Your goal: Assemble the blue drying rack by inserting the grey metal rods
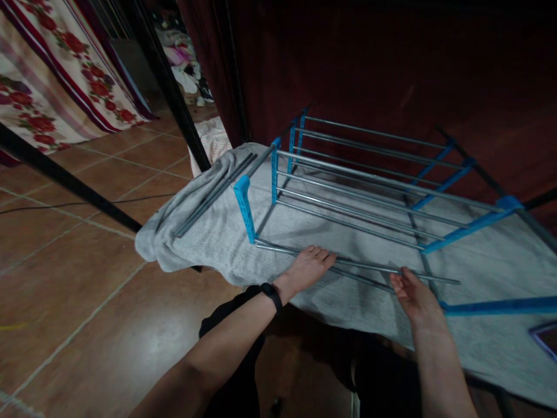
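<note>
My left hand (310, 267), with a black band on its wrist, is closed around a thin grey metal rod (365, 264) near its middle. Toward the rod's right end, my right hand (413, 293) pinches the same rod between thumb and fingers. Just below it, a second rod (363, 280) runs along the front of a partly built rack. The rack has blue plastic brackets, including an upright one at the front left (246, 212) and one lying low at the front right (500, 306). Several grey rods (348, 184) span the brackets behind my hands.
The rack rests on a grey blanket (213, 249). More loose rods (213, 200) lie on its left side. Black metal posts (167, 87) stand at the left, with a tiled floor (87, 290) beyond. A dark red curtain (348, 64) hangs behind. A dark-framed flat object (546, 338) lies at right.
</note>
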`<state>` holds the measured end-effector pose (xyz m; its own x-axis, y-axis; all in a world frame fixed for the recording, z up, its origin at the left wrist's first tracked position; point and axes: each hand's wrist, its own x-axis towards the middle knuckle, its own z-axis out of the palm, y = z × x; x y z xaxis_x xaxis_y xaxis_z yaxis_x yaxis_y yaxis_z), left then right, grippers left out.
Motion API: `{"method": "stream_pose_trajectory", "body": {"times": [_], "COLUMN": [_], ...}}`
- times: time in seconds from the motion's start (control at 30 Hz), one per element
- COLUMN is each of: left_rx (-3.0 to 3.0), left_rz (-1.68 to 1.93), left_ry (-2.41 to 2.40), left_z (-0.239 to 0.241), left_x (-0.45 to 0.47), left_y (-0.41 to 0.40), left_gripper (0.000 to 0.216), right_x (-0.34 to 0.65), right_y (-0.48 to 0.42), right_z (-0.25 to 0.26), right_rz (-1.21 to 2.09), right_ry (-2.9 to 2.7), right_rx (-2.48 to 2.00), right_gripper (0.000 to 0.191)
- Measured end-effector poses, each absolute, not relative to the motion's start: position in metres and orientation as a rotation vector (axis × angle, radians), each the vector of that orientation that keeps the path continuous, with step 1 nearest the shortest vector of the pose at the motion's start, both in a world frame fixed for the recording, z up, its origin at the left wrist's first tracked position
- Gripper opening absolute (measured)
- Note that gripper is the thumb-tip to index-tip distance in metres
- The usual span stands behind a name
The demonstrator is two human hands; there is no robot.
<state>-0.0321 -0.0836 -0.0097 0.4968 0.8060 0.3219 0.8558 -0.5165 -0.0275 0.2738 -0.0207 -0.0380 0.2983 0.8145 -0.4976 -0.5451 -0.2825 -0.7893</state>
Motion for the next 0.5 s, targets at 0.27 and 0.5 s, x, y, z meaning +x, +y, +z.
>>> {"method": "stream_pose_trajectory", "body": {"times": [0.27, 0.5], "left_rx": [-2.56, -2.573], "left_rz": [-0.344, -0.466], "left_ry": [-1.524, -1.546], "left_z": [-0.006, -0.002], "left_x": [-0.041, -0.041], "left_y": [-0.081, -0.081], "left_gripper": [0.022, 0.02], "right_x": [0.273, 0.258], "right_y": [-0.022, -0.031], "right_z": [-0.04, -0.029], "right_rz": [1.371, 1.406], "right_ry": [-0.327, -0.366], "right_rx": [-1.234, -1.174], "right_gripper": [0.018, 0.021]}}
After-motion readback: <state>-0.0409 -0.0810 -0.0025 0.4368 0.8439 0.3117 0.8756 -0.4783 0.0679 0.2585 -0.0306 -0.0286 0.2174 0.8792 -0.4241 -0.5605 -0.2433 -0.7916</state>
